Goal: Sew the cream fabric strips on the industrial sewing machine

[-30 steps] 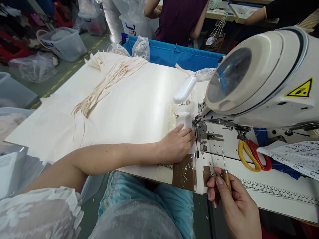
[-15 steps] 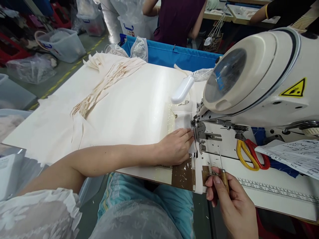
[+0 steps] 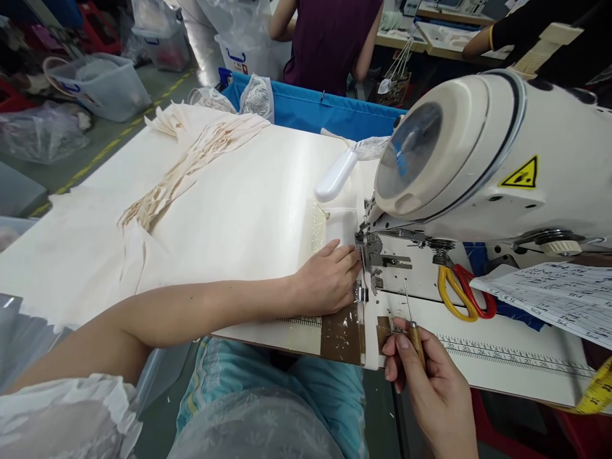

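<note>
My left hand point(image 3: 329, 279) lies flat, fingers together, on a strip of white fabric point(image 3: 345, 227) just left of the presser foot point(image 3: 364, 255) of a white sewing machine point(image 3: 482, 159). The fabric runs under the foot and hangs over the table's front edge. My right hand point(image 3: 433, 389) is closed on an awl point(image 3: 414, 328) with a wooden handle, its metal point up and resting on the machine bed near the front edge.
Cream fabric pieces point(image 3: 191, 159) are fanned out at the table's far left. Red and yellow scissors point(image 3: 461, 290) lie on the machine bed beside printed papers point(image 3: 549, 296). A blue bin point(image 3: 325, 108) stands behind the table, with other people working beyond it. Plastic tubs point(image 3: 95, 83) sit on the floor.
Both hands hold much the same pose; the view has shifted so everything sits slightly further left, and a yellow tape measure shows at the lower right.
</note>
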### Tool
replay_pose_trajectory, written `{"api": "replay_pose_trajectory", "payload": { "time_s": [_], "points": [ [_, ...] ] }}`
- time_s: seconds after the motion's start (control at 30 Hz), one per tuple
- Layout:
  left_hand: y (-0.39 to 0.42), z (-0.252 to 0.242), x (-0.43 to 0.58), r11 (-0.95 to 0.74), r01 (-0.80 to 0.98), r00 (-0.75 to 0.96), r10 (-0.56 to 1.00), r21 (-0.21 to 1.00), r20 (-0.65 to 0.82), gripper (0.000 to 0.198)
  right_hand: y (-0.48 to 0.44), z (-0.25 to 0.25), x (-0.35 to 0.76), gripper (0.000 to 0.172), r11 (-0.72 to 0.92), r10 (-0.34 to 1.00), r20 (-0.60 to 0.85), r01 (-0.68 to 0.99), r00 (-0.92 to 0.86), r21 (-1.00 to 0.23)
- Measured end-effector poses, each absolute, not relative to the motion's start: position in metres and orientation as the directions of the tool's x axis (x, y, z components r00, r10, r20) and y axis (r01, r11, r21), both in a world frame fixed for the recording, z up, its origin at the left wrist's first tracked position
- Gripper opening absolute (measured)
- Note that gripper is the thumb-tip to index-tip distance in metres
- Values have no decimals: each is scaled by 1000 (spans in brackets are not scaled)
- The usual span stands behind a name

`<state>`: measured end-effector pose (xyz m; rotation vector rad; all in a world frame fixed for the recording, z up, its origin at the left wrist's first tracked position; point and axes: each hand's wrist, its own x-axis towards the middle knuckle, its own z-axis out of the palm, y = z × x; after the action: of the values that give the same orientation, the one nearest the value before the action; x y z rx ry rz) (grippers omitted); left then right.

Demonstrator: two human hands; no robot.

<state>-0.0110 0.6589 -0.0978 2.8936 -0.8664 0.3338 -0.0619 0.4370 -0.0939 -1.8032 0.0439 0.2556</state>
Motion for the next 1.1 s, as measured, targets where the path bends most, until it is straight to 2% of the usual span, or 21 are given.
{"api": "replay_pose_trajectory", "payload": {
  "time_s": [0.2, 0.33, 0.4, 0.47, 0.53, 0.6, 0.73, 0.87, 1.1],
  "points": [
    [658, -98, -13, -824, -566, 801, -546, 15, 248, 47, 431, -96, -64, 45, -314, 78, -202, -169, 976, -934],
    [659, -100, -11, -819, -573, 791, -552, 5, 264, 46, 435, -94, -64, 53, -543, -56, -33, -58, 998, -838],
    [660, -102, -9, -821, -571, 789, -549, -3, 276, 47, 442, -92, -62, 56, -591, -44, 51, 15, 998, -806],
    [661, -104, -6, -825, -565, 788, -541, -3, 295, 47, 452, -90, -58, 50, -607, 17, 154, 132, 988, -783],
    [662, -105, -2, -829, -559, 793, -528, 17, 305, 44, 462, -90, -53, 36, -634, 125, 283, 296, 951, -714],
    [663, -104, 1, -833, -551, 804, -515, 48, 297, 40, 472, -91, -46, 24, -643, 258, 398, 464, 880, -609],
    [664, -102, 7, -830, -550, 816, -511, 90, 270, 33, 488, -97, -36, 18, -627, 445, 543, 680, 713, -379],
    [665, -103, 9, -825, -557, 814, -518, 97, 262, 28, 495, -102, -33, 22, -727, 495, 511, 657, 703, -199],
    [664, -104, 9, -833, -546, 821, -510, 92, 257, 28, 497, -102, -34, 24, -766, 507, 499, 633, 703, -114]
  ]
}}
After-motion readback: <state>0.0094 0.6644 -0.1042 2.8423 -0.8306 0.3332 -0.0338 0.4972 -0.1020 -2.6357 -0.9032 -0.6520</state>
